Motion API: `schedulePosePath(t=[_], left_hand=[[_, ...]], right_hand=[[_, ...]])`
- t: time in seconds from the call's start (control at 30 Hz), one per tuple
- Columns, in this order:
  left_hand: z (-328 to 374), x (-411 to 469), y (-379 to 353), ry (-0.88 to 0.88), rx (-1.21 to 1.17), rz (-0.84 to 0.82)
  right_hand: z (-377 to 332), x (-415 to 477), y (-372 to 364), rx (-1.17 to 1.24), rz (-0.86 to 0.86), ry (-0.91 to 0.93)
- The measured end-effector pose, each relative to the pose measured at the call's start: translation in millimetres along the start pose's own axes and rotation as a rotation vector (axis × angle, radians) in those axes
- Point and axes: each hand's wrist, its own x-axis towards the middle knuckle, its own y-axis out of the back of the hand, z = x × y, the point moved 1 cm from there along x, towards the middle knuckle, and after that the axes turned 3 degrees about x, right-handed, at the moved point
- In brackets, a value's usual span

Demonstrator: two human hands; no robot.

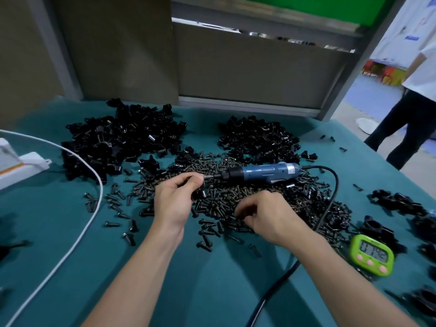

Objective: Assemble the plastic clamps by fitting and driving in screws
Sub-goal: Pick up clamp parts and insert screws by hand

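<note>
A small dark part [200,188] is pinched in the grip of the left hand [175,197], whose fingers are curled round it. It is judged to be a clamp piece, though too little of it is shown to be sure. The right hand [266,213] is lowered onto the heap of screws [226,199] with its fingers curled under. Whether a screw is pinched in that grip cannot be told, as the fingertips are hidden.

The blue screwdriver [264,173] is laid on the screws just beyond both hands. Its long axis runs left to right across the table [47,220]. The bit is pointed left and ends just beside the left hand's fingertips, and the black cord [330,199] is led off from the right end. The handle lies beyond and slightly right of the right hand. That hand is therefore judged the nearer for taking the tool up, once a screw is fitted into the held part.

No containers are seen; everything is kept loose on the table. 2 heaps of black clamp pieces [118,142] are piled at the far side, and the screws are spread between them and the hands. A few clamps [398,201], judged to be finished, are set near the right edge, beyond a green timer [372,254].
</note>
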Motion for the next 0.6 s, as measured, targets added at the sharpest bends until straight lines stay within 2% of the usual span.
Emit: schedulePosePath(t=[0.2, 0.37, 0.47, 0.6], left_hand=[[-1, -3, -3, -0.001, 0.064, -0.056], [-1, -2, 0, -0.011, 0.088, -0.064], [-1, -1, 1, -0.027, 0.110, -0.058], [-5, 0, -2, -0.059, 0.152, -0.059]], right_hand=[[2, -3, -5, -0.025, -0.007, -0.005], [21, -5, 10, 0.040, 0.224, -0.141], [31, -3, 12, 0.029, 0.193, -0.195], [25, -1, 4, 0.080, 0.197, -0.157]])
